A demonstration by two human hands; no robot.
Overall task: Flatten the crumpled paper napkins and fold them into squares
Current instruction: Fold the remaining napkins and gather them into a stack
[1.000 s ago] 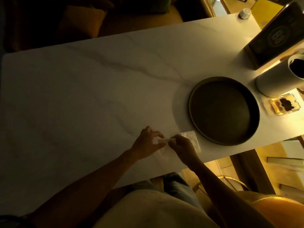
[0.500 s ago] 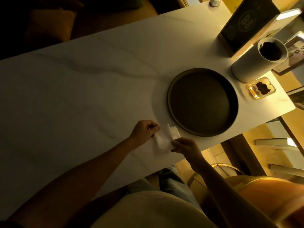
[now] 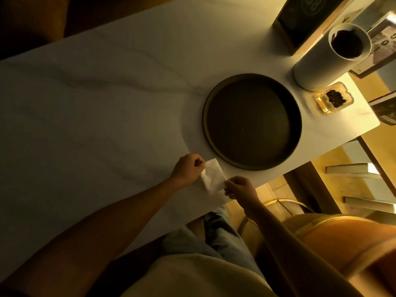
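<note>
A small white paper napkin (image 3: 213,176) is stretched between my two hands just above the near edge of the pale marble table (image 3: 96,108). My left hand (image 3: 188,169) pinches its far left corner. My right hand (image 3: 239,188) pinches its near right corner, past the table's edge. The napkin looks mostly flat, with creases along its left side.
A dark round tray (image 3: 252,122) lies just beyond the napkin. Behind it stand a white cylinder (image 3: 325,61), a small glass ashtray (image 3: 334,100) and a dark sign stand (image 3: 304,18). An orange seat (image 3: 347,239) is at lower right.
My hands have drawn apart, spreading the napkin out between them. The camera view has shifted right and closer to the table.
</note>
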